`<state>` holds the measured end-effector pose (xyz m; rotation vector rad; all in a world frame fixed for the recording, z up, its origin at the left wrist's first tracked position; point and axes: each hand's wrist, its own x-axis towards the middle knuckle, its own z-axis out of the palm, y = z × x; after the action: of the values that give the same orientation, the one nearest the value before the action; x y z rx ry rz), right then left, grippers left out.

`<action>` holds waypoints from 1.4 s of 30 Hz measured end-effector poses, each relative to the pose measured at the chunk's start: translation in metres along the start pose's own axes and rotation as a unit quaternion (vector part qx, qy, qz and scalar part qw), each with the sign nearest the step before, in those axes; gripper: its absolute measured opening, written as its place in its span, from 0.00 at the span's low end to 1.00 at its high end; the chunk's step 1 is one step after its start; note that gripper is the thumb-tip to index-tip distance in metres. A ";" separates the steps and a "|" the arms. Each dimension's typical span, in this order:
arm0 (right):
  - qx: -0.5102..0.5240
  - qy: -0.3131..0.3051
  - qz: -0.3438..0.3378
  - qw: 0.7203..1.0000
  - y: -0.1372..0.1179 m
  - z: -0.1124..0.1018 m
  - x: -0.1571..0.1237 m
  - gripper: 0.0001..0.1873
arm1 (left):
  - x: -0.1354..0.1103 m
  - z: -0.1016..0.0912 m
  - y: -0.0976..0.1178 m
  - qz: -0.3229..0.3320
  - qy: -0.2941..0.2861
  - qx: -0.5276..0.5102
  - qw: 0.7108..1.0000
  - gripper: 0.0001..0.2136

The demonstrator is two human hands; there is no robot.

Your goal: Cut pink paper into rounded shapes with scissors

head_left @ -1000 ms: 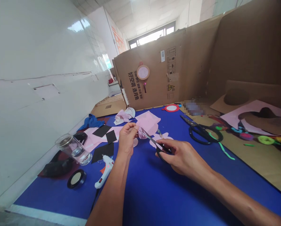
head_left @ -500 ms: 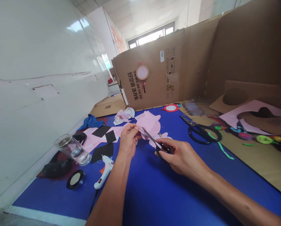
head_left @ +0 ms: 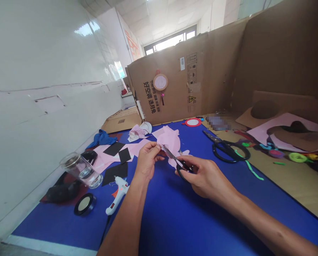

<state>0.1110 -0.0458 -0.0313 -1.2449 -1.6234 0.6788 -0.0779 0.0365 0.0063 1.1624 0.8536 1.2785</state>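
Note:
My left hand (head_left: pixel 147 159) pinches a sheet of pink paper (head_left: pixel 171 139) at its near edge, holding it just above the blue mat (head_left: pixel 175 217). My right hand (head_left: pixel 204 175) grips a small pair of black-handled scissors (head_left: pixel 176 160). Their blades point up and left into the pink paper, close to my left fingertips. A scalloped pink cut-out (head_left: pixel 184 154) lies on the mat under the scissors.
A white glue gun (head_left: pixel 116 195), a glass jar (head_left: pixel 80 170) on its side, a round mirror (head_left: pixel 84 203) and black paper squares (head_left: pixel 115 149) lie at the left. Large black scissors (head_left: pixel 227 146) and coloured bits rest at the right. Cardboard walls (head_left: pixel 191 78) stand behind.
The pink paper has turned in my left hand, and both hands have drifted slightly towards each other. The scissor blades have worked a little further along the paper's edge.

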 end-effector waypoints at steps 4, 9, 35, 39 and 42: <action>-0.003 0.003 -0.002 1.000 -0.004 -0.003 0.000 0.15 | 0.000 0.000 -0.001 -0.002 -0.002 0.000 1.000 0.13; -0.003 -0.010 -0.004 1.000 -0.009 -0.004 -0.001 0.10 | 0.000 0.000 -0.001 -0.001 -0.002 0.008 1.000 0.13; 0.029 0.008 -0.013 0.999 0.004 0.004 0.000 0.19 | -0.003 0.002 0.001 0.009 -0.002 0.007 1.000 0.14; 0.025 0.006 -0.014 1.000 0.005 0.004 0.001 0.20 | -0.002 0.001 0.001 0.007 -0.002 0.007 1.000 0.14; 0.018 0.003 -0.015 1.000 0.003 0.003 0.001 0.20 | -0.002 0.001 0.001 0.008 0.003 0.004 1.000 0.14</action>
<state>0.1097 -0.0438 -0.0351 -1.1934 -1.6160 0.6814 -0.0781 0.0342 0.0074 1.1740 0.8554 1.2922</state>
